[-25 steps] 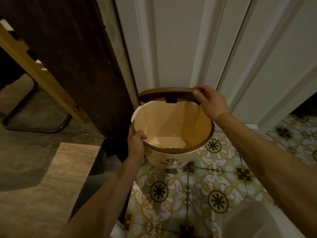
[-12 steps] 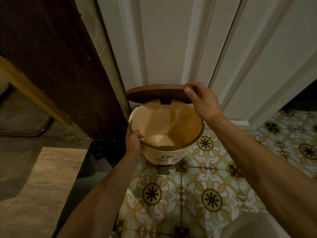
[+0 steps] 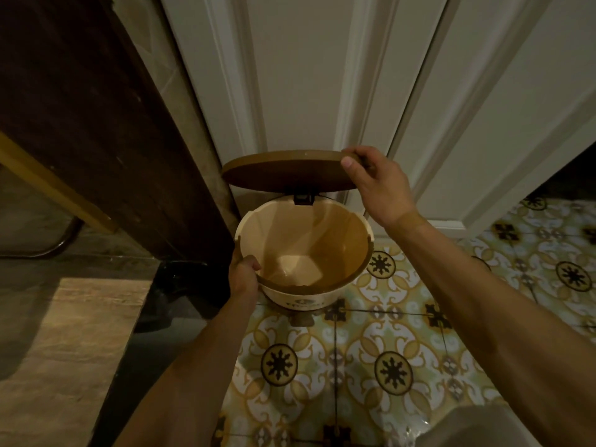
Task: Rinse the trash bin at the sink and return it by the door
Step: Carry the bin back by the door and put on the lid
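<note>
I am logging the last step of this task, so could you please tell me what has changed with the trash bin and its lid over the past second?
The brown lid, held at its edge by the right hand, has swung down from nearly upright to about level above the trash bin. The left hand still grips the near-left rim, and the bin remains on the patterned floor tiles by the white door.

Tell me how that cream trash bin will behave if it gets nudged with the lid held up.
The trash bin looks empty and thin-walled, so probably light and easy to slide on the smooth patterned floor tiles. With the brown lid hinged up at the back, it may tip rearward. The left hand on the rim likely steadies it; the right hand holds the lid.
</note>
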